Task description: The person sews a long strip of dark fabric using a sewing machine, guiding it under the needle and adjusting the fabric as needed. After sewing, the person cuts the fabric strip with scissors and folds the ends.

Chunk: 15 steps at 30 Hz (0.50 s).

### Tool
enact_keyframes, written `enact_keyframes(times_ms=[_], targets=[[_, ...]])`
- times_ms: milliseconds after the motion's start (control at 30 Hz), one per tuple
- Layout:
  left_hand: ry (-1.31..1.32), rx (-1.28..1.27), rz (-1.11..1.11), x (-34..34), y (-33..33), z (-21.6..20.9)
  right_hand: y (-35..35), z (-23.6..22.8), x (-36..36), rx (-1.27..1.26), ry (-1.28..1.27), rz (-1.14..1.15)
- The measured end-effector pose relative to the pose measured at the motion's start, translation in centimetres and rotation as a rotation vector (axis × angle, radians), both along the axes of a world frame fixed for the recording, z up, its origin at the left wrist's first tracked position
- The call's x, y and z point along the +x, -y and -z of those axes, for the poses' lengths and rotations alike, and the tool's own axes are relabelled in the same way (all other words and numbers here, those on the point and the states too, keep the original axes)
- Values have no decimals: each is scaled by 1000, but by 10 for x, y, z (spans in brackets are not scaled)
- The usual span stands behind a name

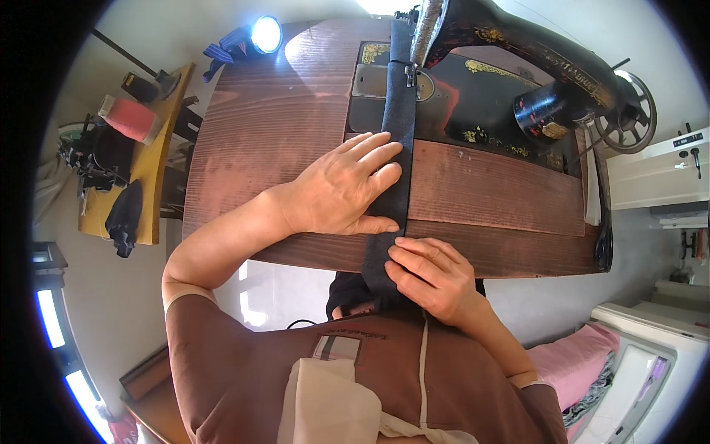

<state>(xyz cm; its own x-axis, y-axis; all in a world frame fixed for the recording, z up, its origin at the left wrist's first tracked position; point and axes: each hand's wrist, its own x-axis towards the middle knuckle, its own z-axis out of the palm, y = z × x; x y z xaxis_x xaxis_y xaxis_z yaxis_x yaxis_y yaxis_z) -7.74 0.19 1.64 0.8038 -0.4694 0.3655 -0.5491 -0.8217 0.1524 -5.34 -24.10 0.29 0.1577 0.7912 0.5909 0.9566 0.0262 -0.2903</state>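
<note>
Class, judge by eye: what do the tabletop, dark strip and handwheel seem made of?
Tabletop: wood or wood veneer, glossy, with visible grain and bright reflections.
Dark strip: probably cloth, matte, drooping past the tabletop's near edge.
Handwheel: likely metal, dull sheen, slim spokes.

Left hand (334,186) lies flat, right hand (438,280) bent.

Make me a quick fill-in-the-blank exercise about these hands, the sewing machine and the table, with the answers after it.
1. Of the left hand and the right hand, the one farther up the dark fabric strip, toward the presser foot, is the ____ hand.
2. On the sewing machine, the handwheel is at the ____ end.
3. The tabletop is made of ____.
4. The round lamp on it is switched ____.

Missing words: left; right; wood; on.
</note>
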Motion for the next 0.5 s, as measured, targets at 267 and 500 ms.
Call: enact_keyframes(times_ms=[267,500], targets=[[-57,-29,5,2,-4,-4,-3,-1,4,-50,-61,-40],[-93,-54,31,6,-5,-8,0,-7,10,-115,-89,-96]])
